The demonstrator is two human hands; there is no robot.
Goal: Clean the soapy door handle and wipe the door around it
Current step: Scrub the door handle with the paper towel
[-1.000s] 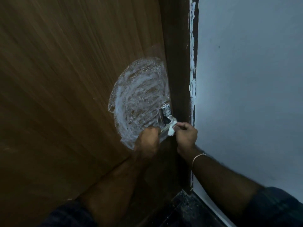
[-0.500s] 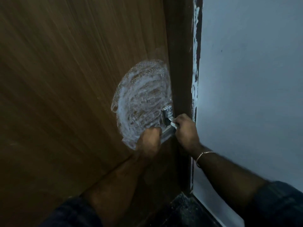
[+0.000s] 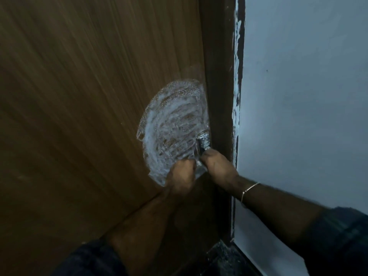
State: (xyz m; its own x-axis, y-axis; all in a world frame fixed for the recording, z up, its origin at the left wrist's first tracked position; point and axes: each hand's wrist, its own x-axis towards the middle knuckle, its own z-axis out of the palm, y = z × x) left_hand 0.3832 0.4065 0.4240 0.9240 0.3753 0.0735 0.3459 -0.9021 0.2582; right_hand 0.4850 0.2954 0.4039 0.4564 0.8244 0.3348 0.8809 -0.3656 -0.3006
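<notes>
A brown wooden door (image 3: 79,116) carries a round smear of white soap foam (image 3: 173,124) beside its right edge. The metal door handle (image 3: 203,143) sticks out at the foam's lower right, wet and shiny. My left hand (image 3: 180,176) is closed around the handle's lower end, in front of the foam. My right hand (image 3: 217,166) presses a small white cloth against the handle just below its plate; only a sliver of the cloth (image 3: 198,162) shows between my two hands.
A dark door frame (image 3: 219,76) runs down right of the door, with white paint smears along its edge. A pale blue-white wall (image 3: 308,96) fills the right side. Dark speckled floor (image 3: 221,259) shows at the bottom.
My right hand has slid along the handle toward my left hand, and the white cloth that showed clearly a second ago is now almost hidden under it. The left hand has stayed put.
</notes>
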